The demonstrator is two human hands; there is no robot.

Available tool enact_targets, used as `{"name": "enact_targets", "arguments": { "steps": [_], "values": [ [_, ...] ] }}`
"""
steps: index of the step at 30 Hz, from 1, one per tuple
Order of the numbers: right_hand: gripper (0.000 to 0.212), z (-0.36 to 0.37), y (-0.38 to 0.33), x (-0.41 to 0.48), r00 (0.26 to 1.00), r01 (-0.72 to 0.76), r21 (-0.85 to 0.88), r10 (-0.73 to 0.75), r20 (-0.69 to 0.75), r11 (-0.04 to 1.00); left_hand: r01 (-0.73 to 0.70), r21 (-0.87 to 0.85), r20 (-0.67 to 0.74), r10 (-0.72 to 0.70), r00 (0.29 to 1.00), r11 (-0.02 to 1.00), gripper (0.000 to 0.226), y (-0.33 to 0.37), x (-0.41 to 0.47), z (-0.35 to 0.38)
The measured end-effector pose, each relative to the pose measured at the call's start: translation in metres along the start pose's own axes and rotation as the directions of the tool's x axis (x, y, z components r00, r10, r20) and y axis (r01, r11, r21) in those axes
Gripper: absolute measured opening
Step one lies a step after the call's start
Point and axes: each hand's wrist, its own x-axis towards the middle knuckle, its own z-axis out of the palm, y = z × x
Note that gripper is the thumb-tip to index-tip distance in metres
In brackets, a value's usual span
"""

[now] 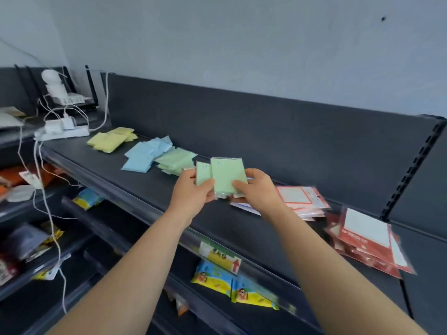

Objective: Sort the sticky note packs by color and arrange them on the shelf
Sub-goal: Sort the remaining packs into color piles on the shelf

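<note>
Left hand (193,191) pinches a small pale-green plastic-wrapped sticky note pack (202,172); right hand (257,191) grips a larger pale-green pack (227,174) just right of it, over the dark metal shelf (135,182); the green pack pile (176,160) lies just beyond

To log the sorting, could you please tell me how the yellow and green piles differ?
Colour: the yellow pile is pale yellow, the green pile pale green. Place: the yellow pile lies far left beside the power strip; the green pile lies further right. Neighbours: a narrow gap separates the yellow pile from the blue pile; the green pile touches it. Both are loose heaps lying flat on the shelf.
</note>
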Motion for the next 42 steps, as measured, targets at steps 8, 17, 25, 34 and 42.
{"name": "enact_targets", "arguments": {
  "steps": [8,17,25,34,42],
  "values": [
    [0.025,0.092,-0.021,0.06,0.998,-0.041,-0.025,0.04,-0.039,0.999,-0.036,0.182,0.02,0.033,0.999,0.983,0.029,-0.002,0.078,-0.084],
    [0.014,0.137,-0.03,0.139,1.0,-0.019,-0.178,0.016,-0.018,0.984,-0.065,0.372,-0.002,0.07,0.998,0.926,0.022,-0.015,0.154,-0.111],
    [0.016,0.148,-0.019,0.185,1.0,0.002,-0.566,0.003,0.008,0.824,-0.033,0.558,0.042,0.012,0.999,0.829,0.019,-0.038,0.194,-0.115],
    [0.038,0.143,-0.018,0.181,0.996,0.058,-0.655,-0.093,-0.019,0.754,-0.047,0.694,-0.019,0.083,0.996,0.718,0.028,-0.038,0.195,-0.121],
    [0.031,0.129,-0.026,0.131,0.985,0.078,-0.726,-0.166,-0.051,0.684,-0.331,0.789,0.157,0.352,0.923,0.517,0.033,-0.011,0.153,-0.107]
  ]
}}
